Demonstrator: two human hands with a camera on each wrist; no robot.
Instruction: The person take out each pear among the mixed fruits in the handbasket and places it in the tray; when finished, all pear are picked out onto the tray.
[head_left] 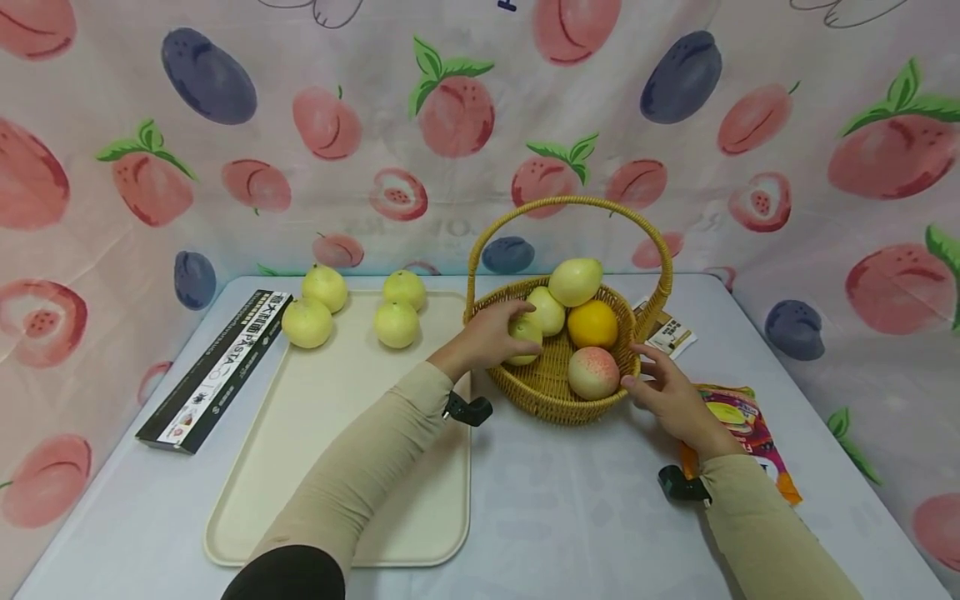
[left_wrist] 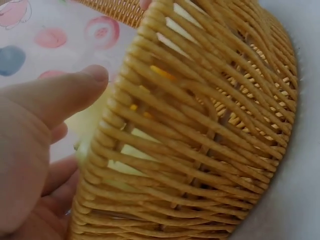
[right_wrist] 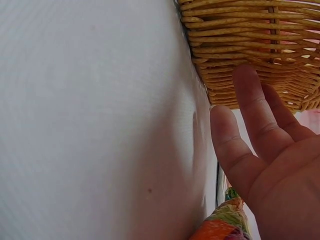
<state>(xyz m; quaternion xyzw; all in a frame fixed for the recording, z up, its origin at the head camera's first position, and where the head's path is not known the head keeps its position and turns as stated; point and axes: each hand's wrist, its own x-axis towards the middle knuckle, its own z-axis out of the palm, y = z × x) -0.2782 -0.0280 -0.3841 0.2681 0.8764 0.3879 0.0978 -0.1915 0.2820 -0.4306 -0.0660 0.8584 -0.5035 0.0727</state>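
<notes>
A woven wicker basket (head_left: pixel 551 408) with a tall handle stands right of the middle of the table. My left hand (head_left: pixel 491 335) reaches over its left rim and grips a yellow-green pear (head_left: pixel 525 337) just inside; in the left wrist view the wicker partly hides this pear. Beside it in the basket lie another pale pear (head_left: pixel 547 310), a pale yellow lemon-shaped fruit (head_left: pixel 576 282), an orange (head_left: pixel 592 324) and a pinkish peach (head_left: pixel 593 373). At the basket's right side, my right hand (head_left: pixel 671 404) touches the wicker with its fingers extended.
A cream tray (head_left: pixel 360 467) lies left of the basket, with several yellow-green pears (head_left: pixel 397 324) at its far end. A long black box (head_left: pixel 217 367) leans along the tray's left side. To the right are a colourful snack packet (head_left: pixel 742 421) and a small packet (head_left: pixel 670 335).
</notes>
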